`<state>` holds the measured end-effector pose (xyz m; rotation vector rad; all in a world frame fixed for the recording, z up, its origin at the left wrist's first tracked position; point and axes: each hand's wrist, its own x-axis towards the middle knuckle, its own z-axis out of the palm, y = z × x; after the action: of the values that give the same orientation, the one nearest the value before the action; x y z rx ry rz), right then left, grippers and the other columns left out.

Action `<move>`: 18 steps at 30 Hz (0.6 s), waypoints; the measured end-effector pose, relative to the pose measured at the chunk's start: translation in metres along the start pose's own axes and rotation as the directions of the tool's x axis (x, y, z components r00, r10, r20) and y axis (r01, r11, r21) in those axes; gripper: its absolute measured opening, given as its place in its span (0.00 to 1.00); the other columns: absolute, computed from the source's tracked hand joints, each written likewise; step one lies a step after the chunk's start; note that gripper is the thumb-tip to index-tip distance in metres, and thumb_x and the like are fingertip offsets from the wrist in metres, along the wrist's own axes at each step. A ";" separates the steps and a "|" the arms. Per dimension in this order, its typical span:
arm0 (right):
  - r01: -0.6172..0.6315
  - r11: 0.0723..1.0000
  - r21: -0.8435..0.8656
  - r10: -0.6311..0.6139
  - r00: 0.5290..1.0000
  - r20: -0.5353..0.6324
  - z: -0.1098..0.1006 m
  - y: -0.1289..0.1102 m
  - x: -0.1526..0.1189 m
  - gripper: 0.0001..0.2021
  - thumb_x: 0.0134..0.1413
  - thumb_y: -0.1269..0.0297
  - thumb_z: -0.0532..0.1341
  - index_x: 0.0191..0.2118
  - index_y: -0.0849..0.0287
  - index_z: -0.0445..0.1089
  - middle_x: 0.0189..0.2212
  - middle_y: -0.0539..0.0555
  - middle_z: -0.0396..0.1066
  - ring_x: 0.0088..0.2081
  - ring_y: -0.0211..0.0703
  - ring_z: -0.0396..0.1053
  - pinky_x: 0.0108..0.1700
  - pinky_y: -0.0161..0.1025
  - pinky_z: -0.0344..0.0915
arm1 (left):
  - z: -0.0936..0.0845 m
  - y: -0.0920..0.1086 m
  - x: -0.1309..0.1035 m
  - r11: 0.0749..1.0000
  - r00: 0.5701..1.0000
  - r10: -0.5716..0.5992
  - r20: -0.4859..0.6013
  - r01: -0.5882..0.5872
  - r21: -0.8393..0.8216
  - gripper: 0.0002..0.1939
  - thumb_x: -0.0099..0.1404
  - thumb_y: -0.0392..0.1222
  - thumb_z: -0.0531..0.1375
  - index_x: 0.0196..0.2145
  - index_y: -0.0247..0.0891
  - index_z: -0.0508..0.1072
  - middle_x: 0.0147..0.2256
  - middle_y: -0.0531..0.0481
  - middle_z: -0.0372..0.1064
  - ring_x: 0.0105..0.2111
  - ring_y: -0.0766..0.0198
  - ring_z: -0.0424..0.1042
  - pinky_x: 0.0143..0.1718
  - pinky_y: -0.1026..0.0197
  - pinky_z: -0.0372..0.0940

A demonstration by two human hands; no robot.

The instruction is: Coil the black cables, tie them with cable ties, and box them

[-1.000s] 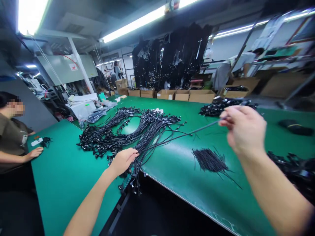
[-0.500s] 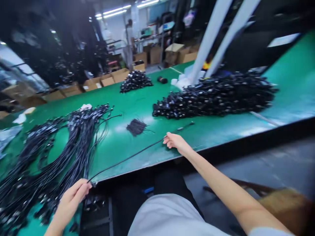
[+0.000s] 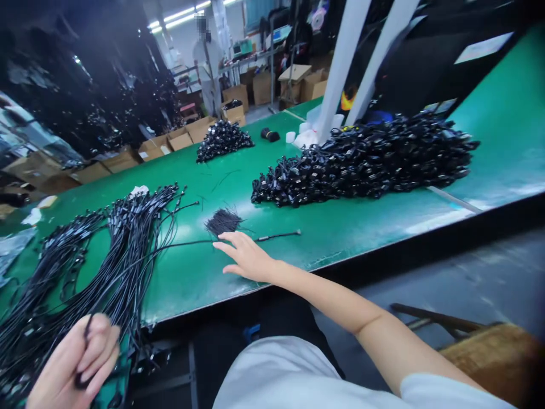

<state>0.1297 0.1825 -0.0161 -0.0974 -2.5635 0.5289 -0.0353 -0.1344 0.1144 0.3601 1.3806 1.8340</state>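
Near the lower left corner my left hand (image 3: pixel 80 360) is closed round one end of a black cable (image 3: pixel 183 243). That cable runs over a fanned bundle of cables (image 3: pixel 136 250) and across the green table. My right hand (image 3: pixel 247 257) is open, thumb and fingers apart, above the cable; whether it touches it I cannot tell. Beyond the right hand the cable's far end shows, with a small light label. Just past the fingertips lies a small heap of short black ties (image 3: pixel 223 220).
A long heap of coiled black cables (image 3: pixel 366 165) covers the right back, beside two white posts (image 3: pixel 344 68). A smaller heap (image 3: pixel 223 139) sits farther off. Cardboard boxes (image 3: pixel 183 139) line the far edge. A wooden stool (image 3: pixel 489 352) stands at lower right. Someone stands in the background.
My right hand has let go of the cable, opened and moved left towards the ties. My left hand has pulled its cable end left and down, and the far end has slid left.
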 end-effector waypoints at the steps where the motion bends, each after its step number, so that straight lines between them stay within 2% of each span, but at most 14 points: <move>1: 0.001 0.999 0.034 -0.003 0.999 0.053 0.004 0.000 0.000 0.26 0.57 0.60 0.65 0.59 0.62 0.62 0.53 0.65 0.65 0.56 0.54 0.62 0.61 0.56 0.54 | 0.010 0.001 -0.002 0.997 0.998 0.070 0.000 -0.070 0.014 0.10 0.60 0.47 0.64 0.32 0.38 0.71 0.17 0.58 0.44 0.14 0.73 0.44 0.09 0.74 0.55; 3: -0.014 0.994 0.111 -0.006 0.983 0.184 0.009 -0.004 -0.003 0.13 0.61 0.67 0.60 0.50 0.61 0.69 0.43 0.60 0.72 0.46 0.49 0.70 0.56 0.51 0.61 | 0.027 0.000 -0.002 0.984 0.984 0.177 -0.003 -0.177 0.014 0.13 0.61 0.46 0.63 0.39 0.35 0.72 0.19 0.59 0.45 0.15 0.74 0.44 0.10 0.76 0.57; 4: -0.029 0.990 0.141 -0.001 0.978 0.210 0.009 -0.006 -0.004 0.09 0.63 0.69 0.57 0.46 0.60 0.71 0.39 0.57 0.73 0.42 0.47 0.71 0.53 0.48 0.64 | 0.033 -0.001 -0.001 0.980 0.980 0.200 -0.011 -0.200 0.000 0.14 0.63 0.46 0.63 0.42 0.33 0.72 0.20 0.59 0.45 0.15 0.75 0.43 0.10 0.77 0.57; 5: -0.039 0.986 0.164 0.009 0.984 0.180 0.008 -0.008 -0.004 0.10 0.65 0.69 0.53 0.45 0.60 0.71 0.38 0.57 0.73 0.42 0.46 0.71 0.50 0.46 0.66 | 0.037 -0.003 0.001 0.977 0.977 0.211 -0.019 -0.211 -0.022 0.14 0.64 0.45 0.62 0.44 0.32 0.72 0.21 0.59 0.46 0.15 0.75 0.41 0.10 0.78 0.56; 7: -0.038 0.981 0.191 0.040 0.999 -0.009 0.002 -0.012 0.006 0.13 0.67 0.67 0.50 0.51 0.58 0.68 0.46 0.60 0.71 0.49 0.48 0.68 0.52 0.46 0.65 | 0.039 -0.006 0.004 0.975 0.978 0.210 -0.003 -0.210 -0.067 0.14 0.66 0.42 0.60 0.46 0.31 0.71 0.22 0.59 0.47 0.15 0.76 0.40 0.10 0.80 0.56; 9: -0.007 0.978 0.210 0.042 0.986 -0.163 -0.002 -0.015 0.026 0.20 0.65 0.63 0.54 0.60 0.59 0.59 0.57 0.63 0.63 0.59 0.52 0.59 0.59 0.51 0.59 | 0.039 -0.007 0.005 0.972 0.972 0.216 0.089 -0.206 -0.112 0.14 0.67 0.42 0.59 0.47 0.30 0.72 0.22 0.59 0.49 0.15 0.77 0.41 0.10 0.80 0.56; 10: 0.022 0.976 0.219 0.013 0.987 -0.162 -0.001 -0.015 0.036 0.23 0.64 0.61 0.56 0.62 0.59 0.56 0.59 0.63 0.61 0.61 0.53 0.57 0.60 0.53 0.58 | 0.038 -0.006 0.003 0.966 0.962 0.232 0.141 -0.211 -0.150 0.14 0.66 0.41 0.60 0.47 0.29 0.72 0.21 0.59 0.50 0.14 0.77 0.43 0.10 0.80 0.56; 12: 0.060 0.968 0.244 -0.061 0.998 -0.003 0.009 -0.015 0.050 0.21 0.64 0.62 0.56 0.60 0.60 0.59 0.55 0.62 0.66 0.57 0.53 0.63 0.56 0.52 0.62 | 0.035 0.002 -0.002 0.939 0.938 0.285 0.197 -0.231 -0.256 0.17 0.65 0.41 0.61 0.49 0.29 0.71 0.21 0.60 0.52 0.14 0.77 0.46 0.10 0.81 0.56; 14: 0.017 0.967 0.254 -0.051 0.991 0.128 0.021 -0.014 0.048 0.14 0.66 0.65 0.52 0.52 0.60 0.66 0.46 0.60 0.72 0.48 0.49 0.70 0.49 0.46 0.67 | 0.028 0.013 -0.009 0.884 0.919 0.371 0.129 -0.307 -0.353 0.23 0.64 0.39 0.63 0.54 0.29 0.67 0.21 0.60 0.55 0.14 0.77 0.51 0.12 0.82 0.56; 15: -0.019 0.974 0.225 -0.014 0.989 0.144 0.026 -0.015 0.041 0.13 0.67 0.66 0.49 0.49 0.61 0.68 0.43 0.59 0.73 0.44 0.47 0.72 0.46 0.44 0.68 | 0.024 0.018 -0.011 0.864 0.911 0.408 0.059 -0.364 -0.349 0.24 0.64 0.39 0.63 0.56 0.29 0.65 0.21 0.60 0.57 0.14 0.77 0.53 0.12 0.83 0.56; 16: -0.035 0.984 0.176 0.010 0.990 0.142 0.029 -0.018 0.032 0.14 0.67 0.66 0.48 0.47 0.61 0.69 0.41 0.59 0.74 0.41 0.46 0.72 0.43 0.41 0.68 | 0.020 0.019 -0.011 0.858 0.897 0.441 -0.021 -0.429 -0.284 0.24 0.64 0.39 0.62 0.57 0.30 0.64 0.22 0.60 0.59 0.14 0.77 0.55 0.12 0.82 0.56; 18: 0.034 0.997 0.075 -0.046 0.985 0.169 0.026 -0.031 0.011 0.15 0.68 0.66 0.47 0.44 0.62 0.70 0.36 0.59 0.74 0.36 0.44 0.72 0.36 0.37 0.66 | 0.018 0.010 -0.006 0.869 0.860 0.493 -0.130 -0.493 0.035 0.20 0.66 0.40 0.60 0.55 0.33 0.67 0.26 0.56 0.66 0.18 0.76 0.62 0.16 0.79 0.60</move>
<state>0.1080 0.1471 -0.0192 0.0260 -2.7024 0.6389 -0.0243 -0.1274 0.1317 0.6502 1.4748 2.3111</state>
